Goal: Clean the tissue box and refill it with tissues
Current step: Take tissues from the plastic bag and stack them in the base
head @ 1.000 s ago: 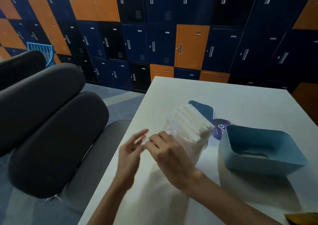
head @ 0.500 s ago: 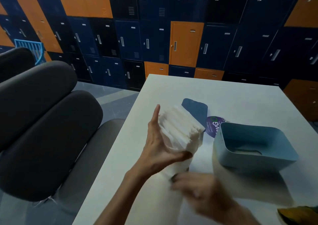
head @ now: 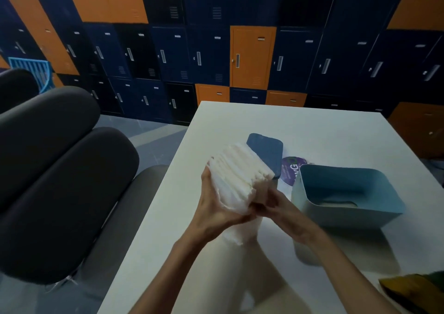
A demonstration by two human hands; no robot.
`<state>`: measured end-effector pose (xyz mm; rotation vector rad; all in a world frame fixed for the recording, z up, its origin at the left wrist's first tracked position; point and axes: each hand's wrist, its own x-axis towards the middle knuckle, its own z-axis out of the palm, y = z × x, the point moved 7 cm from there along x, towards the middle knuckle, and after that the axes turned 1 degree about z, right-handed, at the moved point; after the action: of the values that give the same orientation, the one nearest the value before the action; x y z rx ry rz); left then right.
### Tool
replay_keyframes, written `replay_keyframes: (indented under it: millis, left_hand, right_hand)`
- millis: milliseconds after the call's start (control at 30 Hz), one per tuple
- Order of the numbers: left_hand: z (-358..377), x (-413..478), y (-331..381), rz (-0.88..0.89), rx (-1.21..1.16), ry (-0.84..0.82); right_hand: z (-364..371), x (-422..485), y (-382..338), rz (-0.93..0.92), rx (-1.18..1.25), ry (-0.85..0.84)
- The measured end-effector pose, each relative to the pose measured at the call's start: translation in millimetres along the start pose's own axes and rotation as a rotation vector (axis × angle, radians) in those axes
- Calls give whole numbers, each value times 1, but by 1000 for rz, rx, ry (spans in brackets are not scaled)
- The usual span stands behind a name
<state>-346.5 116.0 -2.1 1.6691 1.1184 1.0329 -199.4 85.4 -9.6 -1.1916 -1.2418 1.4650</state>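
above the white table (head: 312,131), left hand (head: 212,209) gripped the tissue stack (head: 240,176); right hand (head: 276,205) had risen to pinch its lower corner.

L hand (head: 215,208) & R hand (head: 274,205) grip tissues (head: 240,172).

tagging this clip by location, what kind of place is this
Probably a locker room or staff lounge: a wall of blue and orange lockers, a white table and dark padded seats.

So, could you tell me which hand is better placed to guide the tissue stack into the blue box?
Right, probably: the right hand grips the near end of the tissue stack beside the blue box, while the left hand cradles its opposite side.
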Motion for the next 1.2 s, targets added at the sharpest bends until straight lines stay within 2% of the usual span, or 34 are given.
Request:
replay_keyframes:
  millis: [300,500,633,733,800,933,1100,1200]
  left_hand:
    - [13,-7,-32,-15,57,-38]
    - [-18,-4,6,7,109,-126]
    - [-64,1,4,-61,494,-260]
    - [-83,3,-15,-196,779,-356]
    - [-87,4,-35,-271,925,-396]
    - [-80,4,-57,-303,1082,-481]
    - [-73,5,-64,-301,1154,-537]
    - [-74,9,-63,-279,1187,-543]
  right_hand:
    - [6,-8,33,83,-14,-17]
    - [20,-15,22,105,-81,-105]
    - [15,-28,21,244,-351,-222]
    - [-2,-34,24,350,-596,-287]
    - [-13,-28,21,347,-661,-210]
    - [-13,-5,6,248,-577,15]
    - [17,32,-2,207,-564,135]
    - [32,47,-3,193,-703,183]
